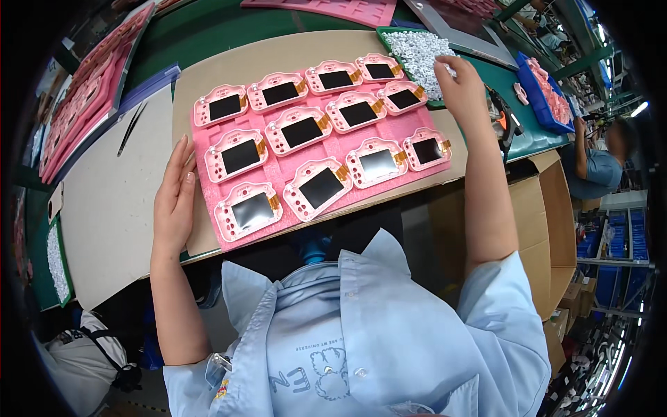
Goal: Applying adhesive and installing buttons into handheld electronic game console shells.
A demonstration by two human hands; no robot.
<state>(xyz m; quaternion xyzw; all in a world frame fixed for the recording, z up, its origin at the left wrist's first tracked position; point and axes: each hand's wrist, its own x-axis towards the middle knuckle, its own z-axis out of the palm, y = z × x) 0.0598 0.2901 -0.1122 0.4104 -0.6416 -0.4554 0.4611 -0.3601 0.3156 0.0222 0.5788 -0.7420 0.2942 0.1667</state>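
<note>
A pink foam tray (279, 167) lies in front of me, bearing rows of pink plastic housings (303, 149), each with a small dark screen (303, 132) and an orange ribbon cable. My left hand (174, 201) rests at the tray's left edge, fingers stretched out, holding nothing. At the far right, my right hand (463, 90) is over the near edge of a green bin (383, 39) full of small white parts (419, 55). Its thumb and forefinger are drawn close together; whatever may be between them is too small to make out.
A cardboard sheet (201, 80) lies under the tray. Tweezers (130, 131) lie on a pale board to the left, near stacked pink trays (94, 90). On the right are an orange-and-black tool (507, 121), a blue bin (542, 90) of pink parts, and a co-worker (597, 163).
</note>
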